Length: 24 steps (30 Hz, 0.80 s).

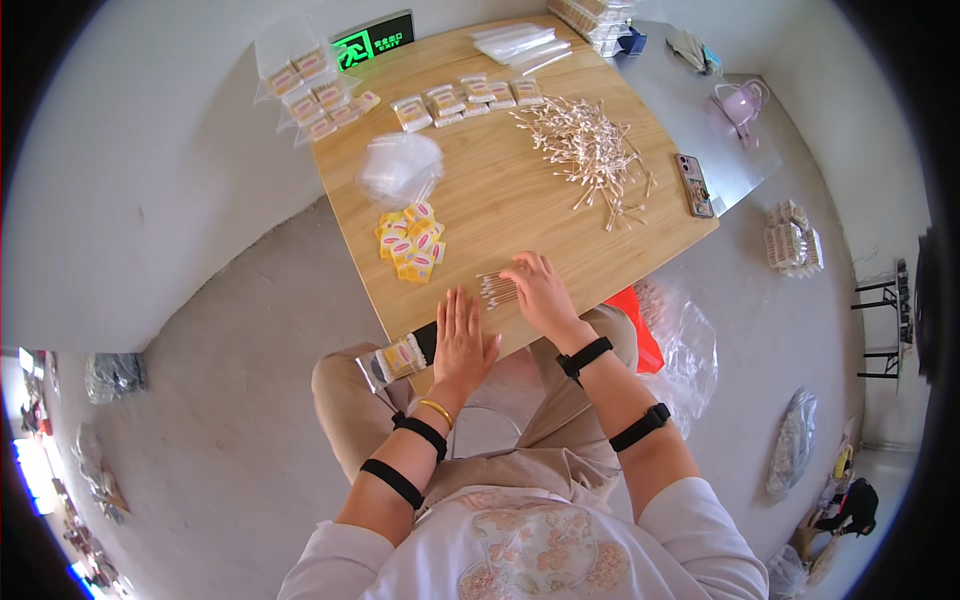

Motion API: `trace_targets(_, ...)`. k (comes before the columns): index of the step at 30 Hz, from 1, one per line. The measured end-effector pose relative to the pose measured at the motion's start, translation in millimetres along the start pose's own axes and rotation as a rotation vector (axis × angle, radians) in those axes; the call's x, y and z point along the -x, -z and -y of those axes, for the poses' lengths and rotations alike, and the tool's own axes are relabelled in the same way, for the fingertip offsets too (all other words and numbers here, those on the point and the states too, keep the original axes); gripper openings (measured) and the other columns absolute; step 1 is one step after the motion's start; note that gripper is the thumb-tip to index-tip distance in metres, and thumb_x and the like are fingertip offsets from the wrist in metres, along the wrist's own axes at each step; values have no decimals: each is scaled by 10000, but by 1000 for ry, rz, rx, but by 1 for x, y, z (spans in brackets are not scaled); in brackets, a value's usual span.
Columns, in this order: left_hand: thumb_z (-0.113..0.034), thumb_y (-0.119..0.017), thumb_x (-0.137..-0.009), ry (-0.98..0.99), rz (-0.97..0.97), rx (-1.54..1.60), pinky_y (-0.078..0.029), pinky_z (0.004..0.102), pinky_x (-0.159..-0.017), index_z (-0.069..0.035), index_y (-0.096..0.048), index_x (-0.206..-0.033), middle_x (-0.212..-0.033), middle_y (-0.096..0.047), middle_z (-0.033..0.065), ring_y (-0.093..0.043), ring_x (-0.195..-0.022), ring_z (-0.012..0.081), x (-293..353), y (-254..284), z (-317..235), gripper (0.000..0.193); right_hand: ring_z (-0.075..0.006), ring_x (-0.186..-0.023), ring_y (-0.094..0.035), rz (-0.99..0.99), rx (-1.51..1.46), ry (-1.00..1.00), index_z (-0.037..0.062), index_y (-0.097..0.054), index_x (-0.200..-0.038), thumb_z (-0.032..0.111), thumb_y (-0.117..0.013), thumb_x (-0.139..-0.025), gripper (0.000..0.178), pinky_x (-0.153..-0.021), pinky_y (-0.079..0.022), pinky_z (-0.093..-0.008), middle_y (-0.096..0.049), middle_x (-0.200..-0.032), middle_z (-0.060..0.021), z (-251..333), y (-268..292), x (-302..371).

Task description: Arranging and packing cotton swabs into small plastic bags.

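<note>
A small row of cotton swabs (495, 289) lies flat on the near part of the wooden table (480, 220). My left hand (460, 343) rests flat with stretched fingers at the left of the row, by the table's near edge. My right hand (542, 297) is bent over the right ends of these swabs, fingertips touching them and a little apart; its thumb is mostly hidden. Left of my left hand, a filled clear packet of swabs (402, 356) lies near a black strip at the table's edge. Beyond my hands is a pile of yellow-and-white cards (410, 242).
A large heap of loose swabs (590, 145) covers the far right, near a phone (694, 186). Clear bags (400, 168) lie at the left. Filled packets (445, 100) line the back, with more stacked at the far left (312, 92). A red bag (640, 330) hangs beside my right knee.
</note>
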<state>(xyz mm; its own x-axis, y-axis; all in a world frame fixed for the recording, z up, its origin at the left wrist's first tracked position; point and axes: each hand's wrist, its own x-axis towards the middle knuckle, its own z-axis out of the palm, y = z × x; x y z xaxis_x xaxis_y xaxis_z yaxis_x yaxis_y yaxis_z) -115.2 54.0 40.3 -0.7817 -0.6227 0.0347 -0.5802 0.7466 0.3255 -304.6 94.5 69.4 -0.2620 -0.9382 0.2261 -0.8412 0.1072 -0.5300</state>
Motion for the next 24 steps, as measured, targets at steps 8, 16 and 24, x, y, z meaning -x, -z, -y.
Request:
trace_targets(8, -418, -567, -933, -1, -3, 11, -131, 495, -1229, 48, -267, -1504, -1591, -177, 258, -124, -1502, 392, 1, 1, 2, 795, -344, -1139, -533, 36, 19, 9, 96, -692, -1031, 0, -584, -835, 243, -920, -493, -449, -562, -1192, -120, 0, 1, 0)
trace_targets(16, -415, -565, -931, -1, -17, 35, -132, 503, -1227, 45, -273, -1503, -1592, -178, 256, -129, -1501, 395, 1, 0, 2, 790, -340, -1140, -529, 41, 32, 11, 92, -694, -1038, -10, -578, -830, 260, -937, -483, -449, -560, -1188, -116, -1, -1, -1)
trace_targets(24, -414, -564, -931, 2, -17, 33, -122, 497, -1230, 43, -267, -1507, -1596, -170, 254, -123, -1504, 391, 1, 0, 3, 793, -338, -1138, -528, 66, 43, 26, 111, -702, -1040, 0, -584, -818, 274, -940, -474, -455, -562, -1188, -115, 6, 5, 1)
